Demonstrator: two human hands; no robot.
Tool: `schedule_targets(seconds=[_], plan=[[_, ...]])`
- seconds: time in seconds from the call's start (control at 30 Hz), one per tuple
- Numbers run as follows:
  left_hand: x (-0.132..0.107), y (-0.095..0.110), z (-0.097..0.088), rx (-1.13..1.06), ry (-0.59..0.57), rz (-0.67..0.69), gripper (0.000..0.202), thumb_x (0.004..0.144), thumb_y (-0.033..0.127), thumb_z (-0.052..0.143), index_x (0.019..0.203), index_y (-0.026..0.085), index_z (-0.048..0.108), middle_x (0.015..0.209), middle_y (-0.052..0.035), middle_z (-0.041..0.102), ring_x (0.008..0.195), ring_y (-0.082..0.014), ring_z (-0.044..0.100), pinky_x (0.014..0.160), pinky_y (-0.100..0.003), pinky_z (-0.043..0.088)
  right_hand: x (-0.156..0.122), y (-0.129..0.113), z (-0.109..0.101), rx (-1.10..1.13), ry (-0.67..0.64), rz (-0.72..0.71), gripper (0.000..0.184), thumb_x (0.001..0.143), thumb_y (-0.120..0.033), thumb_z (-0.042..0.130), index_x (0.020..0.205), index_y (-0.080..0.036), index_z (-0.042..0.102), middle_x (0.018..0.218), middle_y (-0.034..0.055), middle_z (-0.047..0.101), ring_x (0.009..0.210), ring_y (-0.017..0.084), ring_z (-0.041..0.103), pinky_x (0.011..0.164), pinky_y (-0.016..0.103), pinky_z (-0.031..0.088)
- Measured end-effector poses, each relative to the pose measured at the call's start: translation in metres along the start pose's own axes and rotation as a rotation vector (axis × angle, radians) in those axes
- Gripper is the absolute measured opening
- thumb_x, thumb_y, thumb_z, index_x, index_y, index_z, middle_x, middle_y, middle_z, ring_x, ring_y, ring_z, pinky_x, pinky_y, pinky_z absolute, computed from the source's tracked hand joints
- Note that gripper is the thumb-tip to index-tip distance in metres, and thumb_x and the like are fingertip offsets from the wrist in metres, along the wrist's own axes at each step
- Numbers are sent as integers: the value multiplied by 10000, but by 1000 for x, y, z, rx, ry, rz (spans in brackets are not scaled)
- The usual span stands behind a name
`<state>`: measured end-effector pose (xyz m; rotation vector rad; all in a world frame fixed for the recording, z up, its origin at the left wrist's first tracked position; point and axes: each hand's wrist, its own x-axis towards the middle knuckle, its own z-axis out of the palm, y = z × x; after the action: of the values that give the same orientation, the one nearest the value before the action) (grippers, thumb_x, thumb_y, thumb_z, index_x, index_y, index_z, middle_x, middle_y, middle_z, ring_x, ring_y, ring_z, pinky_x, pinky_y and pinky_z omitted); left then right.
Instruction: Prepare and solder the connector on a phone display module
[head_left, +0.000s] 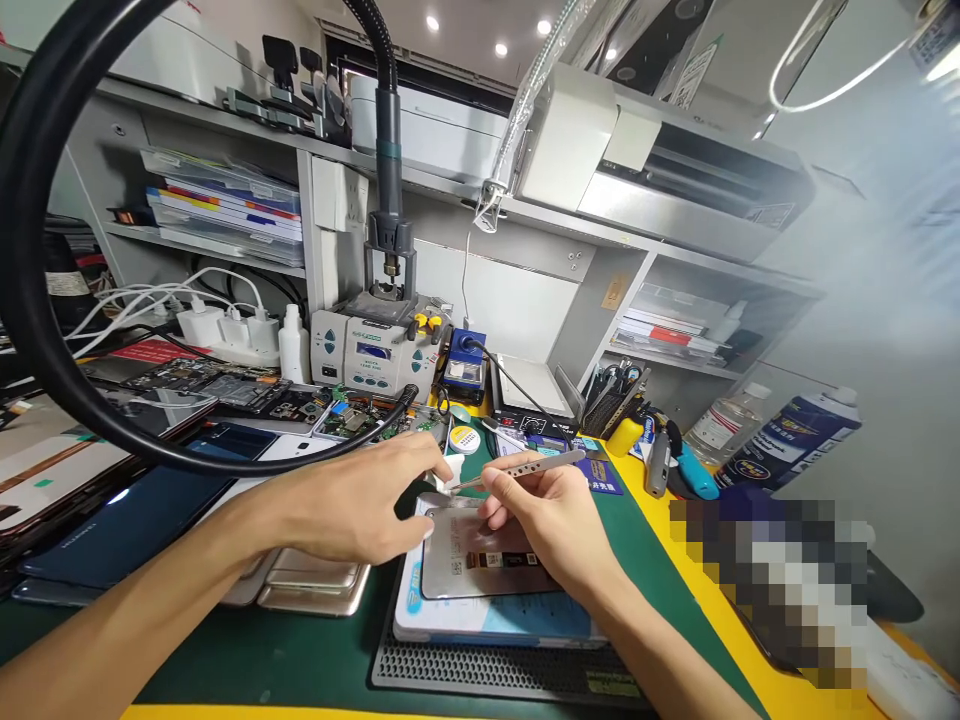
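A grey, thin phone screen panel (pixel 480 560) lies face down, a dark flex cable with printed codes on its back. Metal tweezers (pixel 536 466) with holes along the handle are pinched in my right hand (pixel 555 510), which is over the panel. Their tips point left to the panel's far edge, beside a small white piece (pixel 453 468). At the panel's left corner is my left hand (pixel 367 495), its thumb apart from the forefinger. The thumb is by the panel's edge and the forefinger reaches the white piece; whether it grips that is hidden.
Beneath the panel is a blue-and-white box (pixel 412 625) on a grey perforated mat (pixel 465 670). A black hose (pixel 34 250) loops across the left. Phones (pixel 142 500) lie left; behind stands a rework station (pixel 375 350). Bottles and a spray can (pixel 795 435) stand right.
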<state>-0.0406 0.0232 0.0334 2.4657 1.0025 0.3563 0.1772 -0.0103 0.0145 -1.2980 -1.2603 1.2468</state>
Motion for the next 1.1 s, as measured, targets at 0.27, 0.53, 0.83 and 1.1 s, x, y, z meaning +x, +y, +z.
schedule_targets(seconds=[0.27,0.53,0.83,1.1], plan=[[10,-7,4,-67,249,-65,252,892,277,501,1052,247,693,1041,-12,717,898,-195,645,801,-304,502,0,-6,-7,-19,34,-92,379,766,-512,758,786,-135,719,628,50,701,549,155,636,570,255,495],[14,-7,8,-142,368,-112,247,920,384,539,1044,250,705,1078,-10,738,868,-193,659,748,-312,513,7,-3,-10,215,36,-76,448,710,-536,807,806,-115,686,766,83,714,575,158,648,541,267,531],[17,-1,10,-145,413,-86,244,939,398,536,937,247,728,1011,-11,757,901,-200,669,734,-297,507,5,-7,-11,227,56,-75,458,705,-546,809,762,-112,674,745,88,714,558,155,639,535,274,529],[21,-11,18,-155,503,-55,219,926,362,552,912,250,740,999,-13,749,908,-194,666,694,-266,482,9,-3,-14,179,101,-96,483,719,-567,792,774,-112,641,728,94,719,548,157,644,522,272,538]])
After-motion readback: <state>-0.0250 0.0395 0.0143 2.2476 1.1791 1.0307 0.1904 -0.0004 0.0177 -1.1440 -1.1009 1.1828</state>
